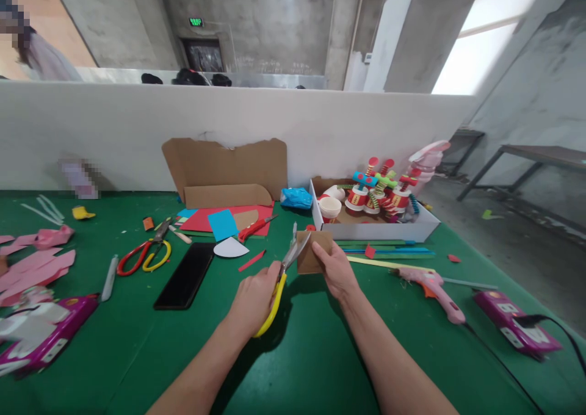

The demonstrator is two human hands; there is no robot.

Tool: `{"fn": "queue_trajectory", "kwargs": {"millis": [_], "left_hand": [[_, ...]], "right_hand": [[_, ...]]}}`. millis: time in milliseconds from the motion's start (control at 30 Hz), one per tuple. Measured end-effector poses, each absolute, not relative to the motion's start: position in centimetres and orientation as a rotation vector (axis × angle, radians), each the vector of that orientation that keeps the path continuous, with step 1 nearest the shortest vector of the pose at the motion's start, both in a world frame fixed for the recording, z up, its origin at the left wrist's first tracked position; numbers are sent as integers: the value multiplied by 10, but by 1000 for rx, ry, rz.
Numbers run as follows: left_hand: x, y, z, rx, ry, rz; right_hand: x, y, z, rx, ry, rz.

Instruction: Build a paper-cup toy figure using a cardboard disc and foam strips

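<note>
My left hand (255, 299) is closed round the handles of a pair of scissors (276, 302), one yellow handle loop hanging below the fingers. Their blades point up and to the right and overlap the left part of a small brown cardboard piece (312, 260). That piece is pinched in my right hand (337, 270), thumb on its face. Both hands are above the green table, near its middle. Whether the blades have cut into the cardboard I cannot tell.
Left lie a black phone (184, 276), more scissors (149, 251) and pink paper (36, 273). Red-handled pliers or cutters (256, 226) sit behind. A white box (379, 227) with decorated cups stands back right. The pink glue gun (433, 288) and a purple power strip (515, 322) trail cords.
</note>
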State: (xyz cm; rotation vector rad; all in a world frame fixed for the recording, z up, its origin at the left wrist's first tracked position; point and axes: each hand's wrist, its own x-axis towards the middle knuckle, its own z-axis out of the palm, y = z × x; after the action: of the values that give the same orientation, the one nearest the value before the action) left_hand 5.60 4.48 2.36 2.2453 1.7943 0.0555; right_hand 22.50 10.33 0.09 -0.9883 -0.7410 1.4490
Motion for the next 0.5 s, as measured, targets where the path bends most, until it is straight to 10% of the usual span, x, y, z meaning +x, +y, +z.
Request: {"fn": "queue_trajectory", "kwargs": {"millis": [500], "left_hand": [[56, 47, 18, 2260, 1778, 92]], "right_hand": [[226, 105, 0, -1004, -764, 1450]]}}
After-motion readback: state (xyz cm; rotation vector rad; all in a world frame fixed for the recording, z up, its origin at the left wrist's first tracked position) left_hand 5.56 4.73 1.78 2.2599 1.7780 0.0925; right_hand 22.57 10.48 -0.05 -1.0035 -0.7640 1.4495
